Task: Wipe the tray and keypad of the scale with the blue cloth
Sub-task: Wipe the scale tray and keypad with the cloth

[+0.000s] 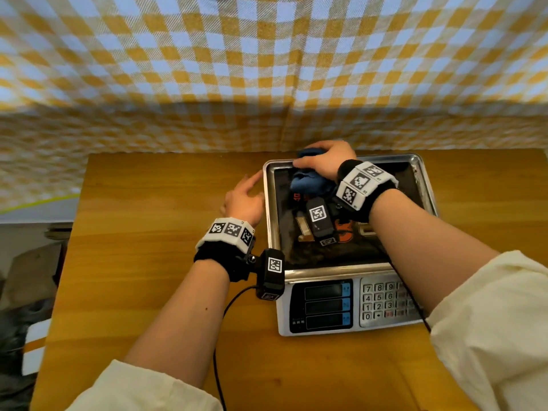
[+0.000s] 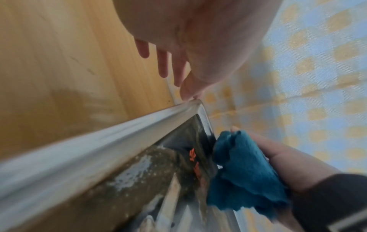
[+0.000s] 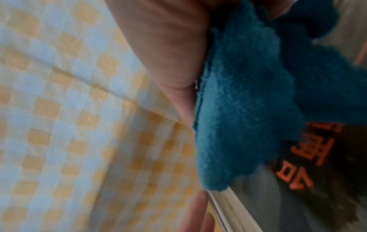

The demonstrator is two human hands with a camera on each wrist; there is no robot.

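Observation:
A steel tray [image 1: 421, 173] sits on top of a white scale whose keypad [image 1: 382, 301] faces me at the front. My right hand [image 1: 323, 161] grips a bunched blue cloth [image 1: 308, 182] and holds it on the tray's far left corner. In the left wrist view the cloth [image 2: 244, 169] hangs against the tray's shiny floor below the rim [image 2: 99, 141]. My left hand [image 1: 246, 197] lies with straight fingers beside the tray's left edge, and its thumb [image 2: 188, 89] touches the rim's corner. In the right wrist view the cloth [image 3: 248, 102] fills the palm.
The scale stands on a wooden table [image 1: 148, 262]. A yellow and blue checked fabric [image 1: 267, 69] hangs behind the table's far edge. The scale's dark display panel [image 1: 323, 307] sits left of the keypad. A black cable [image 1: 219, 351] trails from my left wrist.

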